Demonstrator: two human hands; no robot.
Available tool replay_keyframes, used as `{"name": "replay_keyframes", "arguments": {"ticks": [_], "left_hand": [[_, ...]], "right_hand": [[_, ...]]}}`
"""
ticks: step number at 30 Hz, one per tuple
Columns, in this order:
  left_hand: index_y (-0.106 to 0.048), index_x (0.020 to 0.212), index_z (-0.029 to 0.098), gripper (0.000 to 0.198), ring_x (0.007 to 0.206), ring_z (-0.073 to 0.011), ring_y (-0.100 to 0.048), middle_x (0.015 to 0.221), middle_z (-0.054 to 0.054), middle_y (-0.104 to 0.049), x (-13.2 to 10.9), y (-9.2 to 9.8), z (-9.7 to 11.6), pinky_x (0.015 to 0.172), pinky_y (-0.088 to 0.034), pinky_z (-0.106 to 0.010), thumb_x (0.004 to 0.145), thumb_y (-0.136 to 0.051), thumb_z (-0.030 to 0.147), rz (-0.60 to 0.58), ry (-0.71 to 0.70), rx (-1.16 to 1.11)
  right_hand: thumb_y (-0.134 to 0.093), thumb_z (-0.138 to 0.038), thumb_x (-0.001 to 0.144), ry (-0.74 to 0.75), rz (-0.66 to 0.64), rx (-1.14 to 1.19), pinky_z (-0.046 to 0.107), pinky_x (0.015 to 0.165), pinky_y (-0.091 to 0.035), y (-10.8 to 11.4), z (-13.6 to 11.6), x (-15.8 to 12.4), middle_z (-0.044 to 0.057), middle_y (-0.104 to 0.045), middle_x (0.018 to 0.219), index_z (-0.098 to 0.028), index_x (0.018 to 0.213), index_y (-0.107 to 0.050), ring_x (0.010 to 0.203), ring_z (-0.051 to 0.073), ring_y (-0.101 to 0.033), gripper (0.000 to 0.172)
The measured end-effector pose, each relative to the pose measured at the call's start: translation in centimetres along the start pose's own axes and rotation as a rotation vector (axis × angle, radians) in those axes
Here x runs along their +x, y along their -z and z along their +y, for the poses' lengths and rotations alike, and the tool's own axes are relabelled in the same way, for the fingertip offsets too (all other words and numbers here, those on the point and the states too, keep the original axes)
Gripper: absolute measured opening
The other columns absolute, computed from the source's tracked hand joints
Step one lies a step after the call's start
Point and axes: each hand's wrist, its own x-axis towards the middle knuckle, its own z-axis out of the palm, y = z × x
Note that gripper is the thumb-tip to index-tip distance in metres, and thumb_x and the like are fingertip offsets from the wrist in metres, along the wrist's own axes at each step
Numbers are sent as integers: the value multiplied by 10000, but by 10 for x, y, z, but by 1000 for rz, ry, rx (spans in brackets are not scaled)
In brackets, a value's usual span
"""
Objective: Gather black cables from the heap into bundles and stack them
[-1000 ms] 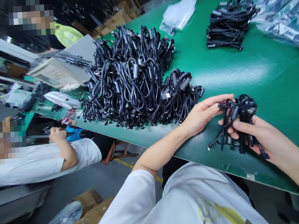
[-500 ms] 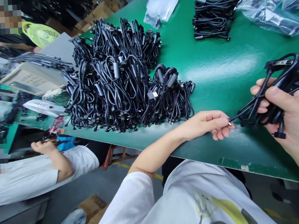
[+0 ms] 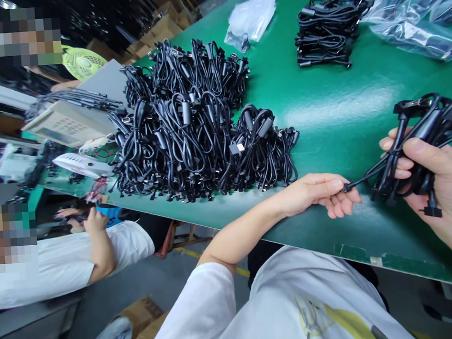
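Over the green bench, the right hand closes its fingers firmly around a bundle of black USB cables, while the left hand narrowly pinches a thin cable end leading from it, just beside a large cable heap.
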Motion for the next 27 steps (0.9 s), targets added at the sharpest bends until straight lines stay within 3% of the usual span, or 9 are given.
{"name": "replay_keyframes", "arguments": {"ticks": [3,5,9,12,19,22,27], "left_hand": [[-686,950,130,482,670,-108,-638,784,-53,-668,1,1,-1,594,-499,-208,805,-660,589,12,-25,3],[-683,951,129,470,672,-102,-631,783,-48,-662,1,2,-1,596,-493,-202,814,-656,578,27,-37,5],[-677,969,121,450,679,-99,-628,789,-46,-658,1,1,-1,604,-485,-201,840,-641,550,31,-36,10],[-676,972,121,436,684,-100,-629,794,-45,-658,1,2,-1,608,-481,-206,845,-644,536,28,-32,7],[-678,972,122,442,676,-103,-628,787,-45,-662,2,2,-1,604,-473,-215,819,-676,537,45,-9,-14],[-679,970,120,426,668,-95,-624,783,-44,-661,2,3,0,604,-473,-209,831,-669,522,44,-12,-14],[-673,979,123,413,665,-88,-626,781,-38,-659,4,3,-4,598,-479,-192,838,-665,512,58,-29,-19]], "right_hand": [[-823,-253,688,52,-51,70,70,436,-440,1,1,-3,11,-628,984,-222,933,-751,579,12,-454,257],[-815,-243,695,90,-82,64,86,458,-471,3,1,-6,6,-637,967,-239,926,-747,575,19,-464,241],[-799,-269,697,127,-92,-30,133,256,-292,9,4,-10,3,-644,934,-289,978,-722,508,58,-469,292],[-792,-279,705,129,-103,-56,171,225,-214,11,6,-11,6,-649,957,-304,1022,-705,508,73,-481,330],[-820,-258,683,122,-140,2,157,412,-447,12,8,-10,-9,-641,976,-298,1020,-687,569,53,-497,365],[-828,-238,667,119,-164,29,143,419,-444,12,9,-9,-6,-637,969,-291,1004,-691,587,56,-521,368],[-832,-299,656,120,-163,-12,166,295,-339,10,9,-9,14,-629,960,-265,1068,-724,499,50,-484,427]]}}
